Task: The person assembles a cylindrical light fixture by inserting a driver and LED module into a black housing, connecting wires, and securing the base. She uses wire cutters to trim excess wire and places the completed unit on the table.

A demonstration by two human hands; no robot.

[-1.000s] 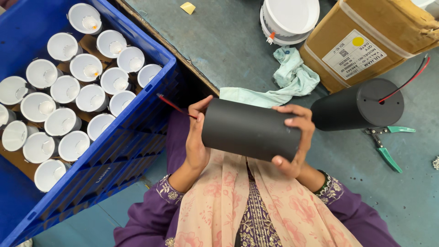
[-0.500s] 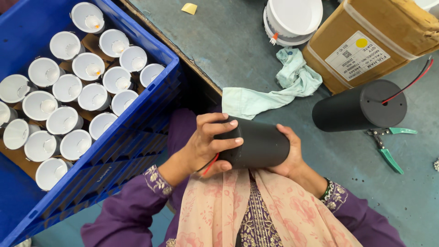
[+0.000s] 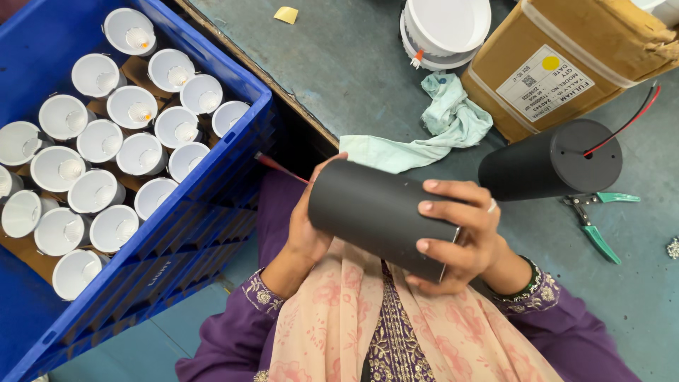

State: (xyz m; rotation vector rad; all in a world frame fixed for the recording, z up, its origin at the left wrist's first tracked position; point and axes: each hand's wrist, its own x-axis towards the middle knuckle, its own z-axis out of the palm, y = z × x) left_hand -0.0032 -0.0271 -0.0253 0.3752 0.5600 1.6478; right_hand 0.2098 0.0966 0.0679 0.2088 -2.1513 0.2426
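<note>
Both my hands hold a matte black cylinder (image 3: 375,212) lying sideways above my lap. My left hand (image 3: 308,226) cups its left end, where a thin red wire (image 3: 279,168) sticks out. My right hand (image 3: 463,237) wraps over the right part, fingers spread across the top. A second black cylinder (image 3: 548,168) lies on the grey-green bench just right of my hands, with a red and a black wire (image 3: 626,124) coming out of its end cap.
A blue plastic crate (image 3: 205,233) at my left holds several white cup-shaped fittings (image 3: 99,141) on cardboard. On the bench are a pale green cloth (image 3: 431,131), green-handled pliers (image 3: 594,223), a taped cardboard box (image 3: 573,60) and a stack of white round housings (image 3: 445,28).
The cylinder was turned end-on toward me half a second ago. Now it lies lengthways again. My left hand has slid from its front to its left end, my right hand over the top.
</note>
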